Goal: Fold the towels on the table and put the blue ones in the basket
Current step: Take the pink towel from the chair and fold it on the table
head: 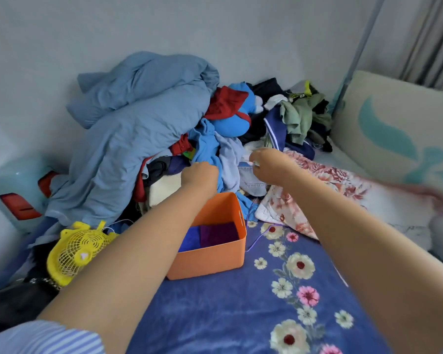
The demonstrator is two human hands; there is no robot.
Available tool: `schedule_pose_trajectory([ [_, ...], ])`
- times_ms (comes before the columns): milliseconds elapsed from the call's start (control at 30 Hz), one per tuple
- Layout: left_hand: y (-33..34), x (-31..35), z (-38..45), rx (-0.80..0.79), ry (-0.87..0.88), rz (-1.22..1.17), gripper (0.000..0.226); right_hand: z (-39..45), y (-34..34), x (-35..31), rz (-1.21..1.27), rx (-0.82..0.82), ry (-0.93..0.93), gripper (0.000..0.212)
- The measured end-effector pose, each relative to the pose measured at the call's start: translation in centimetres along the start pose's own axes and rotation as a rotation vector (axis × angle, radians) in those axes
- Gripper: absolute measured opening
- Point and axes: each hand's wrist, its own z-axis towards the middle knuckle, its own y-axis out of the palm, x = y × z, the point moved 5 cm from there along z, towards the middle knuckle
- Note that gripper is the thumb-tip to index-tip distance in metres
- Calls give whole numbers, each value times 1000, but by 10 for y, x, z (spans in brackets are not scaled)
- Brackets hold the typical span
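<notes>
Honestly, the biggest worry is the great heap of crumpled laundry (164, 129) banked against the pale wall (62, 34): its bulky grey-blue duvet (128, 118) leans over everything beneath, and both hands are tugging low in the pile, so a sharp pull could bring clothes sliding down into the orange plastic basket (215, 259) just below. That basket sits on the dark blue floral bedcover (228, 315), open side up, with a folded blue towel (189, 238) and a purple cloth (219, 233) lying side by side in its bottom; a slump of clothes would bury them or tip the light tub. The left hand (199, 175) is curled into a fist on bright blue fabric (205, 146); whether that is a towel I cannot tell. The right hand (262, 162) has its fingers bent together, pinching something pale and small. A thin purple cord (256, 238) trails beside the basket and could snag. Around them lie a pink-flowered quilt (317, 180), a yellow plastic fan (73, 254) and a cream padded headboard with teal leaves (394, 129).
</notes>
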Motion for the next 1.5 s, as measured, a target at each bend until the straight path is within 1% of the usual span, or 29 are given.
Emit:
schedule_pose_trajectory([
  [167,-32,31,-69,58,149,15,34,-98,-38,-12,-21,99,91,30],
  [267,-45,53,-114,88,255,14,36,-165,-50,-19,-29,160,174,32],
  [400,-59,102,-183,118,441,-39,31,-275,-55,-15,-23,209,367,35],
  [467,-62,134,-217,104,528,-52,34,-331,-53,-5,-21,216,481,35],
  [567,-70,196,-277,92,702,-96,35,-426,-51,10,-15,229,667,33],
  [733,-102,304,-404,152,1001,-165,30,-596,-69,24,-26,267,971,36],
  [867,-132,387,-534,200,1259,-211,31,-752,-84,20,-96,279,1208,31],
  [900,-139,409,-575,222,1329,-210,31,-798,-86,13,-109,299,1274,31],
  [933,-143,421,-596,236,1362,-229,32,-824,-87,12,-127,329,1298,32],
  [967,-149,444,-641,241,1420,-254,31,-875,-90,6,-151,362,1361,32],
  [1000,-153,463,-675,245,1461,-272,31,-911,-91,1,-161,378,1395,33],
  [1033,-154,468,-685,253,1480,-269,31,-922,-88,2,-136,387,1401,33],
  [1133,-162,522,-795,238,1623,-301,27,-1037,-91,-4,-133,357,1495,33],
  [1233,-162,559,-876,265,1735,-339,21,-1123,-84,-2,-110,321,1540,31],
  [1367,-153,602,-933,268,1795,-290,25,-1194,-73,3,-93,316,1581,28],
  [1500,-147,652,-961,234,1833,-237,24,-1251,-55,23,-36,303,1636,30],
])
